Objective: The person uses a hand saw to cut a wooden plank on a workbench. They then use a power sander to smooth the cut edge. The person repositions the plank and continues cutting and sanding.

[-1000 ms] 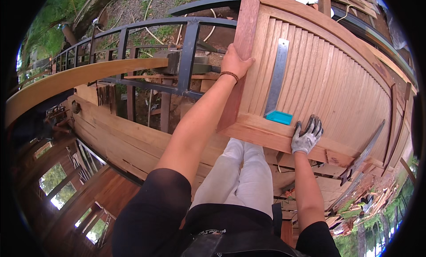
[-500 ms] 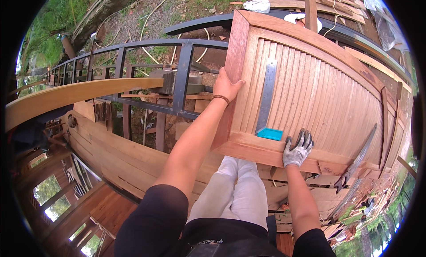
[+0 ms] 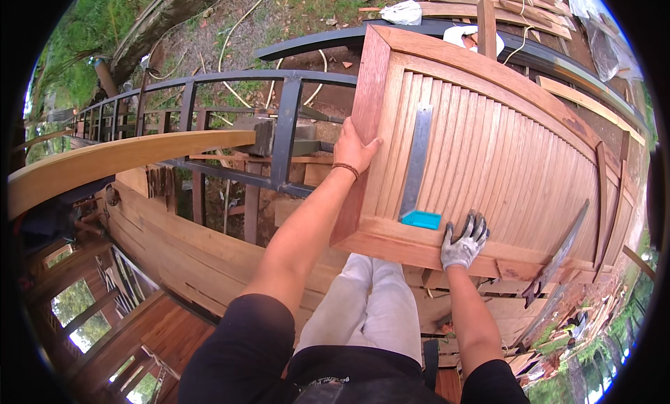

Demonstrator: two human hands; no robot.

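Panel [image 3: 516, 173]: pinkish-brown grained wood, fine parallel slats inside a broad mitred frame [image 3: 373, 69], slatted face up in front of the person's legs [image 3: 342, 313].
Left hand [image 3: 356, 149]: bare, closed on the panel's left edge, thumb over the frame, some finger ends hidden.
Bracelet [image 3: 345, 168]: small brown beads around the left wrist.
Right hand [image 3: 465, 245]: smudged grey glove, fingers spread over the lower rail and slats.
Square [image 3: 416, 166]: flat steel blade along the slats, teal stock near the glove; far end pale, perhaps lost in glare.
Handsaw [image 3: 562, 250]: tapered blade at the panel's right, dark handle indistinct.
Beam [image 3: 139, 152]: smooth, yellowish, left end cut off by the black rim.
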